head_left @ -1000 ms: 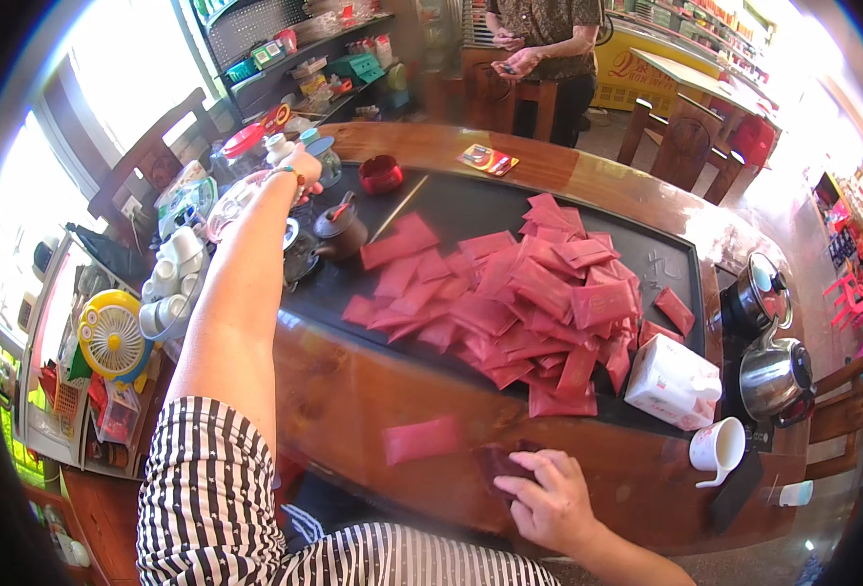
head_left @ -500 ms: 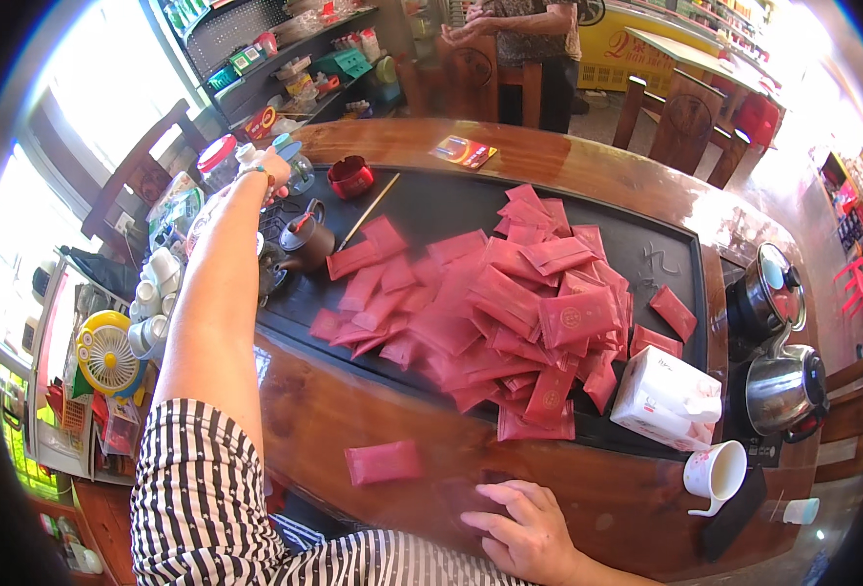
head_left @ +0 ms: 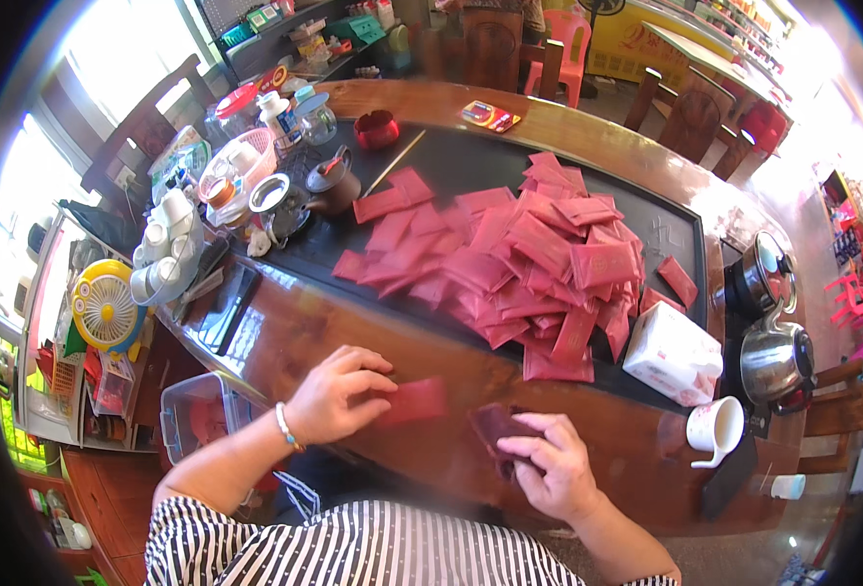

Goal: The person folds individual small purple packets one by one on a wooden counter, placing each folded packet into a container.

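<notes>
Near the table's front edge lies a single red packet (head_left: 418, 400), slightly blurred. My left hand (head_left: 337, 400) is at its left end, fingers bent and apart; whether they touch it is unclear. To the right, my right hand (head_left: 555, 467) grips a dark maroon flat piece (head_left: 498, 435) between thumb and fingers. That piece is blurred, so its kind cannot be told. Beyond both hands, a large heap of red packets (head_left: 549, 249) spreads over a black tray (head_left: 661, 186) set in the wooden table.
On the left stand a dark teapot (head_left: 334, 182), a bowl of white cups (head_left: 168, 254), a pink basket (head_left: 256, 161) and a yellow fan (head_left: 107, 305). To the right are a tissue pack (head_left: 674, 354), a white mug (head_left: 715, 426) and a steel kettle (head_left: 778, 361).
My left hand has come back from the jars at the far left to beside the single packet. My right hand now holds the dark maroon piece. The view has shifted.
</notes>
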A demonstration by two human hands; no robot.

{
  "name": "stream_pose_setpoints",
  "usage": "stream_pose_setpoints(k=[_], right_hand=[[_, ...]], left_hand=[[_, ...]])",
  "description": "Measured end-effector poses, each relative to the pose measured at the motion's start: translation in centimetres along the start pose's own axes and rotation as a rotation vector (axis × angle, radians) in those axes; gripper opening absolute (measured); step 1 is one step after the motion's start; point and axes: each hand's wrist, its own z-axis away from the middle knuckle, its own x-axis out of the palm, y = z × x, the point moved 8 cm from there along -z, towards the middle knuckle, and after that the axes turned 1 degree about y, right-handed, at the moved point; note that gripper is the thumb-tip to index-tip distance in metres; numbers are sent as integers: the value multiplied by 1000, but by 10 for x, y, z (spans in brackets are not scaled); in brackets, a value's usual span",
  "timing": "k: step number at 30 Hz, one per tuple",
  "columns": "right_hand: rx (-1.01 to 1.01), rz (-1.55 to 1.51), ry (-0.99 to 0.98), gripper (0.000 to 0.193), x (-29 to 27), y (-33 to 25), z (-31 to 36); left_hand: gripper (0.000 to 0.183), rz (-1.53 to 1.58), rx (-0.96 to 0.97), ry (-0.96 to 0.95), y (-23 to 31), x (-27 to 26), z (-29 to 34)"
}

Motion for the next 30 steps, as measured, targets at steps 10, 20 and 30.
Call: stream_pose_setpoints(k=[10,20,30], right_hand=[[180,-115,164,27,11,-9,-16],[10,510,-14,47,109,-42,-48],[236,265,216,38,54,-8,-24]], left_hand=[[30,-135,91,240,10,20,29],[25,-108,135,273,6,22,34],[31,-109,178,296,16,19,38]])
